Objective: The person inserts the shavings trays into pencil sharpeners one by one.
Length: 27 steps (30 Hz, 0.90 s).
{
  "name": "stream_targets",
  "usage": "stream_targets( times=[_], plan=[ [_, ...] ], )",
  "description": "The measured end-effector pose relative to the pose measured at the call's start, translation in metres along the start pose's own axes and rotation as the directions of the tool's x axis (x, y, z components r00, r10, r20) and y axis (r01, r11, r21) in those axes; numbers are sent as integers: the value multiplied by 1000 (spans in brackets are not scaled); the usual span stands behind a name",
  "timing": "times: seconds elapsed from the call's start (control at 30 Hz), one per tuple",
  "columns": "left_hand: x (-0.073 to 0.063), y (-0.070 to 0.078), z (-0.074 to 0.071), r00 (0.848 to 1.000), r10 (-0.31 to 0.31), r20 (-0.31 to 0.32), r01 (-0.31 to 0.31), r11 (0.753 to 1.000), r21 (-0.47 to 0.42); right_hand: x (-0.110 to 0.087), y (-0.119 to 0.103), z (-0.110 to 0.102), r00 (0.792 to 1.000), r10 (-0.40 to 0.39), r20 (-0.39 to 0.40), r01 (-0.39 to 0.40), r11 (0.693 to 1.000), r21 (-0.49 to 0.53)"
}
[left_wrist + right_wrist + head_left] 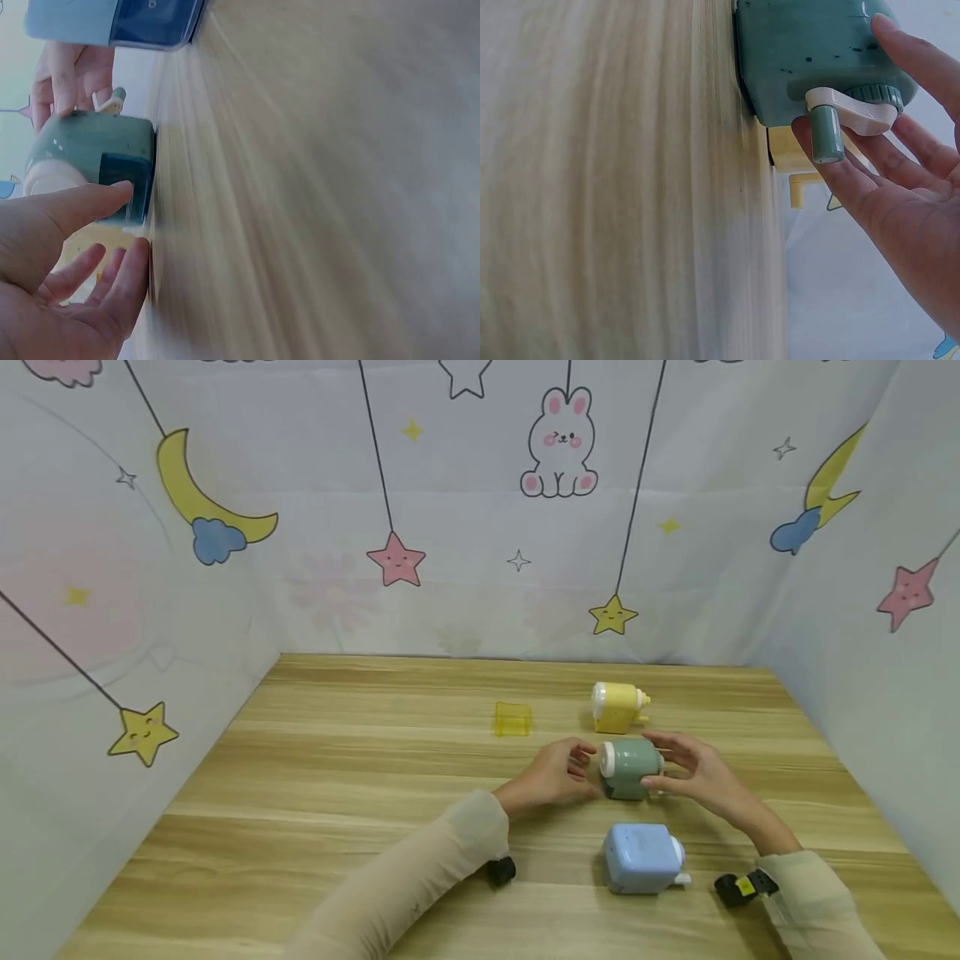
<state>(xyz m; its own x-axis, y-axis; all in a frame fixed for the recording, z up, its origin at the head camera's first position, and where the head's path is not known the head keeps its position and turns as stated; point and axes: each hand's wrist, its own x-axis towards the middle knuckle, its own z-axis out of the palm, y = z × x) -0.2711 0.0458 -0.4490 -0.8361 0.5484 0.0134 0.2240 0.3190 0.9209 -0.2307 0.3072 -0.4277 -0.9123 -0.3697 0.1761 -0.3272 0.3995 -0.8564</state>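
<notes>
A green hand-crank pencil sharpener (632, 768) stands on the table between my two hands. My right hand (703, 778) holds it at the crank end, thumb on the near side and fingers on the far side. In the right wrist view the white crank (855, 112) with its green knob points toward the palm. My left hand (553, 772) is at the other end, its fingers loosely bent and apart. Its thumb (101, 201) overlaps the dark see-through shavings drawer (120, 169) in the left wrist view.
Behind the green sharpener stands a yellow pencil sharpener (617, 708). A see-through yellow drawer (513, 720) lies to its left. Nearer to me is a blue pencil sharpener (642, 858), its crank on the right. Printed cloth walls (465, 635) border the wooden table (337, 760).
</notes>
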Motion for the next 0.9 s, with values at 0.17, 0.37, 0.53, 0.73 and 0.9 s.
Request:
stream_targets(
  times=[0.17, 0.37, 0.53, 0.73, 0.9],
  plan=[
    [-5, -4, -8, 1000, 18, -15, -18, 1000, 21, -2, 1, -3, 1000, -5, 0, 5, 1000, -22],
    [-13, -5, -18, 999, 1, -37, 0, 999, 36, -9, 6, -11, 1000, -27, 4, 27, 1000, -6],
    [-19, -8, -28, 998, 4, -62, 1, 996, 91, -15, 11, -20, 998, -57, 8, 57, 998, 38],
    [-30, -11, -44, 995, 6, -101, 9, 989, 145, -22, 11, -27, 998, -59, 19, 58, 997, 46],
    [-37, -16, -57, 991, -12, -132, 34, 985, 169, -24, 13, -31, 999, -46, 19, 46, 999, 19]
  ],
)
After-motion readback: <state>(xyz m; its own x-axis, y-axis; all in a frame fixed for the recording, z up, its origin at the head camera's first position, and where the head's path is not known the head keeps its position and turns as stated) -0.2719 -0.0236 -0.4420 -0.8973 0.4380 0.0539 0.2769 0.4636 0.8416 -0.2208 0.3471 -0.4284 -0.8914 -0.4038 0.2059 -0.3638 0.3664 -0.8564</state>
